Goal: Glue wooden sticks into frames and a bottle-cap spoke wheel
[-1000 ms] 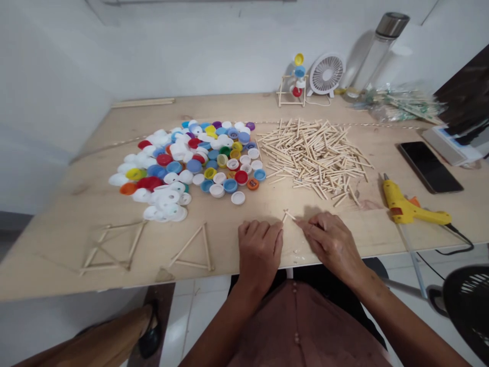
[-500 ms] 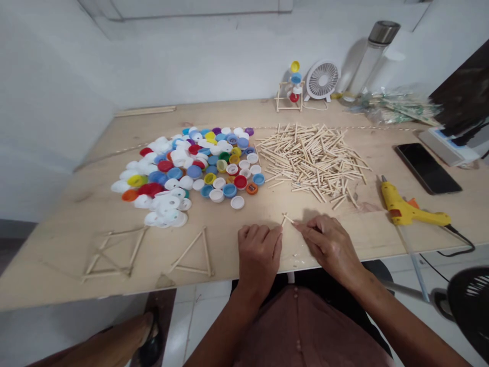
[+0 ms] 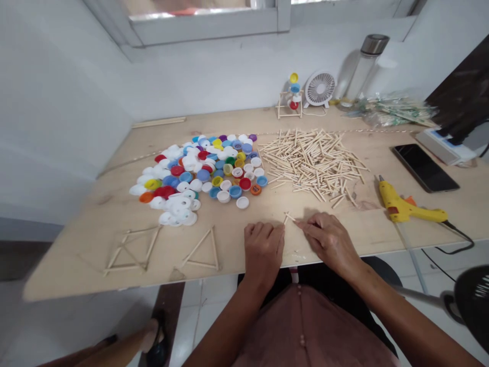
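Observation:
My left hand [image 3: 264, 250] is closed at the table's front edge, pinching a short wooden stick [image 3: 286, 219] that points up and away. My right hand [image 3: 328, 235] pinches a second wooden stick [image 3: 291, 217] from the right. The two sticks meet at their far tips and form a narrow angle. Whether they are joined there I cannot tell. To the left lies a triangle made of sticks [image 3: 214, 248], and beyond it a square stick frame with a diagonal [image 3: 153, 248]. A heap of short wooden sticks [image 3: 311, 160] spreads behind my hands.
Many coloured bottle caps [image 3: 204, 175] lie left of the stick heap. At right are a yellow glue gun [image 3: 413, 209], a phone [image 3: 425, 168] and a power strip [image 3: 445, 148]. A small fan [image 3: 320, 89] and a glass bottle [image 3: 361, 74] stand by the wall. Another person's foot [image 3: 155, 336] shows below.
The camera view has tilted up and shifted, so more of the window shows. My hands hold the two sticks in nearly the same pose, tips still together.

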`<state>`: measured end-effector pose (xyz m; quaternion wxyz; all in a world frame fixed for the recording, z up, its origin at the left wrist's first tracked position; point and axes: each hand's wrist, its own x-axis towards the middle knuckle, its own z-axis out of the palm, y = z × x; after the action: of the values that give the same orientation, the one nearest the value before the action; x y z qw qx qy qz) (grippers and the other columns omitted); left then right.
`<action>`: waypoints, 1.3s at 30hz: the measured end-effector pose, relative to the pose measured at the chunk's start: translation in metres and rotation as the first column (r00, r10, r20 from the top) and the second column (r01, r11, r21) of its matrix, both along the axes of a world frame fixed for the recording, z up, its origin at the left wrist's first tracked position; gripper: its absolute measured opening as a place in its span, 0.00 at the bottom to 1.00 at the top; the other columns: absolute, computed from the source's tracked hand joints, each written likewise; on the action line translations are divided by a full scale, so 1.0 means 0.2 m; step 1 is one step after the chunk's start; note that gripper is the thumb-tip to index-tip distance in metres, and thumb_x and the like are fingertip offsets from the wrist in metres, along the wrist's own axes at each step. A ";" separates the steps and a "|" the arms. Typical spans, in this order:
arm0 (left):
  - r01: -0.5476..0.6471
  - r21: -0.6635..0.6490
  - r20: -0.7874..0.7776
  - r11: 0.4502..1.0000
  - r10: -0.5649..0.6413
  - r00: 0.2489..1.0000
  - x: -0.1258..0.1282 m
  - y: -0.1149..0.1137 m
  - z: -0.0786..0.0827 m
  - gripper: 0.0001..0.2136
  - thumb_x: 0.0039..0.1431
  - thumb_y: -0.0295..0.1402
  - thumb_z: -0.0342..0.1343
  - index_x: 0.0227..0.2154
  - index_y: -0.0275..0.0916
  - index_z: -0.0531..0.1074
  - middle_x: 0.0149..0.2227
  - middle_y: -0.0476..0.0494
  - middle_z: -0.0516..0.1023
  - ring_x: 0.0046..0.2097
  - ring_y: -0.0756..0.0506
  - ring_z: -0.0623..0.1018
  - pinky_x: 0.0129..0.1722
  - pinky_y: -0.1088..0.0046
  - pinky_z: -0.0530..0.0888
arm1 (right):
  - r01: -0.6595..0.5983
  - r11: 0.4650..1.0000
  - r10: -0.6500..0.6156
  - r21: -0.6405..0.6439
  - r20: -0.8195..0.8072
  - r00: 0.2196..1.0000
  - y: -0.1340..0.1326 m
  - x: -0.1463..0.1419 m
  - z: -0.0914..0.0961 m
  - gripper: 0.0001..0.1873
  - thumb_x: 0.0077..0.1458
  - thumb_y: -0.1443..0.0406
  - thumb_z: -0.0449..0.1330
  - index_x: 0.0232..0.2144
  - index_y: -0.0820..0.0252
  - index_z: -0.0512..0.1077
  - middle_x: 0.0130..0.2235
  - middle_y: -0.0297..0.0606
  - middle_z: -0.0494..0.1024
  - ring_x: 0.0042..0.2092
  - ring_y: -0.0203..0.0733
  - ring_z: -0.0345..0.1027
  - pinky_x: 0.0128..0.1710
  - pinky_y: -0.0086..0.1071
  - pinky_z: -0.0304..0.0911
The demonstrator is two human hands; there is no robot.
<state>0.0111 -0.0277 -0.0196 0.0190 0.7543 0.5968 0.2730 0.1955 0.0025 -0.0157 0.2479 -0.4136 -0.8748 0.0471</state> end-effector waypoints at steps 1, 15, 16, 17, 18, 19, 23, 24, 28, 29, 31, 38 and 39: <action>-0.001 0.005 -0.005 1.000 0.001 1.000 0.00 0.00 0.00 0.08 0.61 0.27 0.50 0.32 0.39 0.74 0.25 0.47 0.73 0.31 0.45 0.69 0.39 0.65 0.62 | 0.002 1.000 -0.002 0.007 -0.004 1.000 0.00 0.00 0.00 0.14 0.61 0.70 0.52 0.44 0.56 0.76 0.32 0.39 0.73 0.35 0.40 0.64 0.35 0.33 0.59; 0.011 0.072 -0.124 0.997 -0.002 0.992 0.02 -0.01 0.00 0.06 0.60 0.25 0.52 0.29 0.38 0.72 0.26 0.45 0.72 0.33 0.44 0.69 0.37 0.64 0.61 | -0.002 0.999 0.002 0.046 -0.016 1.000 0.00 0.01 -0.02 0.15 0.60 0.70 0.52 0.43 0.57 0.77 0.31 0.39 0.72 0.34 0.39 0.65 0.35 0.33 0.60; 0.008 0.078 -0.127 0.997 0.002 0.992 0.03 -0.01 0.00 0.06 0.59 0.25 0.52 0.29 0.38 0.72 0.26 0.46 0.72 0.33 0.44 0.69 0.37 0.64 0.61 | -0.004 0.998 0.005 0.055 -0.016 1.000 0.00 0.01 -0.03 0.15 0.60 0.70 0.52 0.43 0.57 0.76 0.31 0.39 0.72 0.34 0.38 0.65 0.34 0.33 0.60; 0.003 0.084 -0.128 0.996 0.008 0.992 0.03 -0.02 0.00 0.06 0.59 0.25 0.52 0.29 0.38 0.72 0.26 0.46 0.72 0.33 0.45 0.69 0.37 0.64 0.62 | -0.006 0.998 0.008 0.065 -0.017 1.000 0.00 0.01 -0.03 0.15 0.60 0.70 0.52 0.44 0.57 0.76 0.31 0.39 0.73 0.34 0.38 0.65 0.34 0.32 0.60; -0.005 0.090 -0.127 0.996 0.016 0.992 0.03 -0.02 0.00 0.05 0.58 0.25 0.53 0.29 0.39 0.72 0.26 0.46 0.73 0.33 0.45 0.70 0.37 0.64 0.62 | -0.009 0.997 0.010 0.074 -0.016 1.000 0.00 0.01 -0.03 0.15 0.60 0.70 0.52 0.45 0.56 0.76 0.31 0.39 0.73 0.34 0.38 0.65 0.34 0.32 0.60; -0.014 0.096 -0.124 0.995 0.025 0.992 0.04 -0.02 0.00 0.05 0.57 0.25 0.54 0.29 0.39 0.72 0.27 0.46 0.73 0.32 0.45 0.70 0.37 0.65 0.62 | -0.010 0.997 0.011 0.079 -0.014 1.000 0.00 0.01 -0.04 0.16 0.60 0.70 0.52 0.46 0.56 0.75 0.31 0.38 0.73 0.33 0.39 0.66 0.33 0.33 0.60; -0.047 0.111 -0.083 0.993 0.056 0.995 0.03 -0.02 0.01 0.05 0.57 0.25 0.54 0.33 0.39 0.73 0.28 0.46 0.76 0.33 0.45 0.72 0.38 0.64 0.64 | 0.002 0.999 -0.001 0.048 -0.024 1.000 0.00 0.01 -0.03 0.16 0.60 0.69 0.53 0.48 0.56 0.73 0.30 0.38 0.73 0.33 0.40 0.67 0.33 0.34 0.62; -0.050 0.104 -0.052 0.993 0.055 0.997 0.01 -0.03 0.02 0.06 0.58 0.25 0.53 0.36 0.39 0.73 0.30 0.46 0.77 0.34 0.45 0.73 0.38 0.64 0.64 | 0.011 0.999 -0.010 0.032 -0.035 0.999 0.00 0.01 -0.03 0.17 0.60 0.68 0.53 0.50 0.57 0.72 0.32 0.38 0.74 0.34 0.41 0.68 0.34 0.34 0.63; -0.033 0.015 0.098 0.999 0.031 0.995 -0.07 -0.07 0.05 0.10 0.59 0.25 0.49 0.41 0.39 0.73 0.33 0.45 0.79 0.36 0.45 0.75 0.40 0.64 0.66 | 0.085 0.996 -0.088 -0.032 -0.128 0.988 -0.05 0.09 0.01 0.18 0.61 0.66 0.53 0.53 0.57 0.67 0.44 0.42 0.76 0.47 0.44 0.68 0.45 0.38 0.65; -0.023 -0.016 0.109 1.000 0.025 0.994 -0.10 -0.09 0.06 0.11 0.59 0.25 0.48 0.40 0.39 0.74 0.33 0.45 0.79 0.36 0.45 0.75 0.39 0.64 0.67 | 0.109 0.993 -0.114 -0.045 -0.146 0.983 -0.06 0.12 0.01 0.17 0.61 0.66 0.53 0.52 0.57 0.68 0.45 0.42 0.76 0.49 0.44 0.67 0.46 0.38 0.64; -0.005 -0.072 0.094 0.997 0.012 0.995 -0.14 -0.13 0.08 0.11 0.59 0.25 0.48 0.38 0.39 0.74 0.31 0.45 0.78 0.35 0.45 0.76 0.38 0.65 0.68 | 0.148 0.987 -0.155 -0.059 -0.150 0.976 -0.10 0.17 0.01 0.12 0.61 0.66 0.53 0.46 0.57 0.72 0.44 0.41 0.76 0.47 0.44 0.68 0.46 0.38 0.64; -0.022 -0.112 0.004 0.993 0.022 1.000 -0.16 -0.19 0.08 0.09 0.58 0.24 0.49 0.31 0.39 0.74 0.28 0.46 0.75 0.34 0.44 0.74 0.36 0.64 0.66 | 0.193 0.980 -0.192 -0.043 0.014 0.981 -0.18 0.17 0.00 0.10 0.61 0.66 0.52 0.36 0.60 0.75 0.30 0.39 0.73 0.34 0.43 0.65 0.35 0.36 0.59; -0.018 -0.116 0.006 0.993 0.019 1.000 -0.15 -0.19 0.08 0.09 0.58 0.24 0.49 0.30 0.39 0.74 0.28 0.46 0.75 0.34 0.44 0.74 0.36 0.64 0.66 | 0.194 0.980 -0.194 -0.051 0.022 0.981 -0.19 0.16 0.01 0.10 0.61 0.67 0.52 0.35 0.60 0.75 0.30 0.39 0.73 0.34 0.42 0.65 0.35 0.36 0.58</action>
<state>-0.0187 -0.0665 -0.0035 0.0623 0.7454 0.6185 0.2405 0.2271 -0.0356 -0.0146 0.2327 -0.5038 -0.8308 0.0426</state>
